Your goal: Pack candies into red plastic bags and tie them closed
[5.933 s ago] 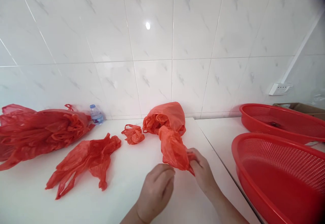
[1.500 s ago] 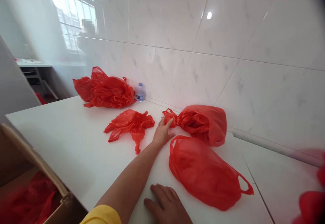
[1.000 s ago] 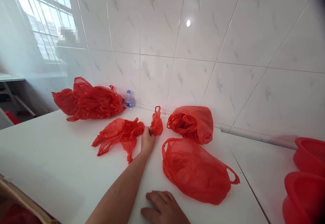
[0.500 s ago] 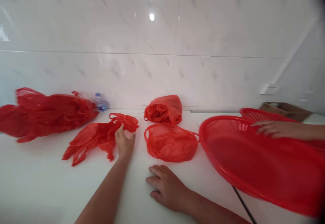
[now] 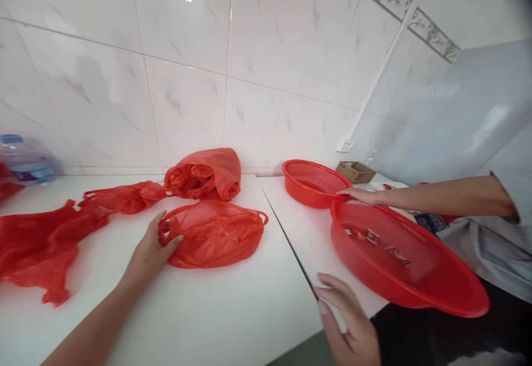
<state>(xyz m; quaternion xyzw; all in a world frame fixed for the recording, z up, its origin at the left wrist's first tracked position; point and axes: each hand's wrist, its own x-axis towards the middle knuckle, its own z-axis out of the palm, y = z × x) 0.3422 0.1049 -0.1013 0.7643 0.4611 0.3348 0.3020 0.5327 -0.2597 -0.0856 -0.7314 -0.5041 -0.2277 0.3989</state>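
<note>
A red plastic bag [image 5: 216,238] lies on the white table with its mouth spread and a handle loop at its right. At its left edge is my left hand [image 5: 152,249], thumb and fingers curved around the rim. My right hand [image 5: 349,321] is over the table's front edge, fingers apart and holding nothing, near a large red mesh basket [image 5: 374,266]. A co-worker's hand [image 5: 361,195] grips that basket's far rim. Inside the tilted basket lie several small wrapped pieces [image 5: 399,255].
Behind the bag sits a bundled red bag [image 5: 211,172]; crumpled red bags [image 5: 37,238] lie left, near a water bottle [image 5: 27,161]. A smaller red basket [image 5: 311,191] and a cardboard box [image 5: 356,172] stand at the back right. A seam [image 5: 286,236] crosses the table.
The view has turned right. My left hand has gone from the crumpled bag to the spread bag's rim. My right hand has moved right, toward the large basket, whose contents now show.
</note>
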